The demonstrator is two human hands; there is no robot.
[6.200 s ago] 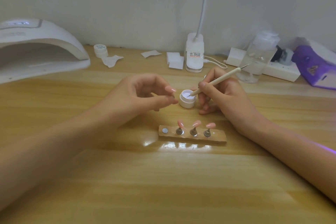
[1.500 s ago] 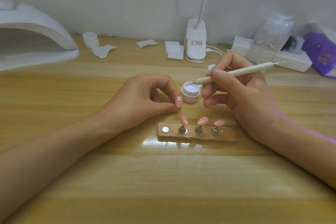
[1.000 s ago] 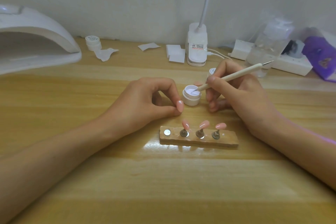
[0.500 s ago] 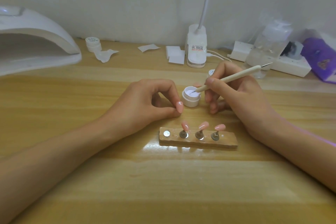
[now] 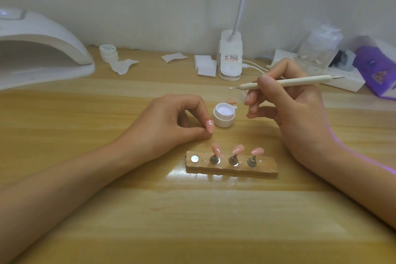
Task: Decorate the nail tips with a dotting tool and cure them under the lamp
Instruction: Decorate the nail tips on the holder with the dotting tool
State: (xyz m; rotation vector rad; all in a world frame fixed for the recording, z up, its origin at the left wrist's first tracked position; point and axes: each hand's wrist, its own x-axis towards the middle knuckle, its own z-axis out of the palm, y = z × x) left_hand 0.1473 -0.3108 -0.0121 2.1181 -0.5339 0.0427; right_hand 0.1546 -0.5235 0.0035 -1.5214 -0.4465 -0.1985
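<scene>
My left hand [image 5: 171, 122] rests on the table and pinches a pink nail tip [image 5: 209, 126] that carries a small white dot. My right hand [image 5: 293, 109] grips a cream dotting tool [image 5: 287, 82] like a pen, its point lifted above and behind the open white gel pot [image 5: 224, 114]. In front of both hands lies a wooden holder [image 5: 231, 166] with three pink nail tips [image 5: 237, 149] on metal stands and one bare magnet at its left end. Another pink tip [image 5: 231, 100] lies behind the pot. The white curing lamp [image 5: 40, 49] stands at the far left.
A closed small jar [image 5: 108, 51] and crumpled wipe sit near the lamp. White pads [image 5: 205, 65], a desk-lamp base [image 5: 230, 58] with cable, a clear pump bottle [image 5: 319, 47], a power strip and a purple box [image 5: 377, 70] line the back wall.
My right hand has lifted the dotting tool's point out of the gel pot and swung it up to a near-level position. My left hand keeps pinching the nail tip in the same spot.
</scene>
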